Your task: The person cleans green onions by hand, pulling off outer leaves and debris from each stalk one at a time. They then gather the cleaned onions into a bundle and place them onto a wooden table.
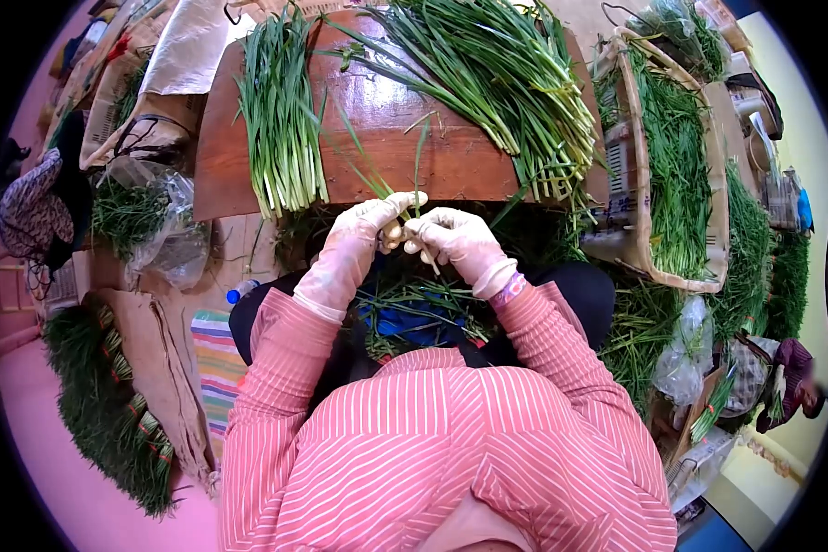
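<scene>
In white gloves, both my hands meet over my lap, just off the near edge of the wooden table (pixel 386 175). My left hand (pixel 363 230) is closed on a few garlic chive stalks (pixel 366 166), whose green leaves point up toward the table. Beside it, my right hand (pixel 455 241) pinches a single chive, its pale end poking out below the fingers. On the table's left lies a neat bunch of chives (pixel 283 120), pale stems toward me. A bigger heap of chives (pixel 488 83) spreads over the right side.
A basket (pixel 642 184) full of chives stands at the right. Loose leaves (pixel 414 308) cover my lap. At left are a plastic bag of greens (pixel 161 212), a blue-capped bottle (pixel 241 292) and tied chive bundles (pixel 110 396). Another person (pixel 787 382) is at the far right.
</scene>
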Available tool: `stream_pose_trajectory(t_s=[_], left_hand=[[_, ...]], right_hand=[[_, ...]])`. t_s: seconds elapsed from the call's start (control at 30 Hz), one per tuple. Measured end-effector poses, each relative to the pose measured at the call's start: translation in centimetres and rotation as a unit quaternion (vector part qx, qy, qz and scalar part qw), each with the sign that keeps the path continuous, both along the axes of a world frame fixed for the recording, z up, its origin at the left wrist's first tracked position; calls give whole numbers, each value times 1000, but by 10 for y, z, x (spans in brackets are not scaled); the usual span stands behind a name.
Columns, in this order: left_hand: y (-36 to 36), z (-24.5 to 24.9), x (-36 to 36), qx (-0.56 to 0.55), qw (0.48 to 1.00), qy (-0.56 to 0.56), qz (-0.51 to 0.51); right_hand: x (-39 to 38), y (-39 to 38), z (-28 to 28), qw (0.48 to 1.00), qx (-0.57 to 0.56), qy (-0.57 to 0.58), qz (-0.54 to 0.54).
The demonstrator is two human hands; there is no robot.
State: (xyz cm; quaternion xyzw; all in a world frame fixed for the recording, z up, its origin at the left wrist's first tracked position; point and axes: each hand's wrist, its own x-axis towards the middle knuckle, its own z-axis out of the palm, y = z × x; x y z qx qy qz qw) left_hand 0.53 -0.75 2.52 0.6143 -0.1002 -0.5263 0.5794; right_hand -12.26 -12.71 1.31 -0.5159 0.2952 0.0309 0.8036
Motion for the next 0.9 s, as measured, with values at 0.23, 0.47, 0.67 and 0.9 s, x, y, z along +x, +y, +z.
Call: stream_pose_trajectory(t_s=[0.23, 0.47, 0.67, 0.9], left_hand=[[9, -14, 17, -22, 994, -29, 101], [6, -10, 17, -64, 997, -15, 39], [5, -20, 2, -63, 997, -27, -20], [-1, -25, -6, -49, 997, 48, 24]], right_hand=[[-40, 18, -53, 891, -361, 165, 221], [-7, -4, -9, 969, -237, -50, 38], [21, 13, 19, 931, -339, 41, 126], [12, 15, 2, 803, -579, -14, 142]])
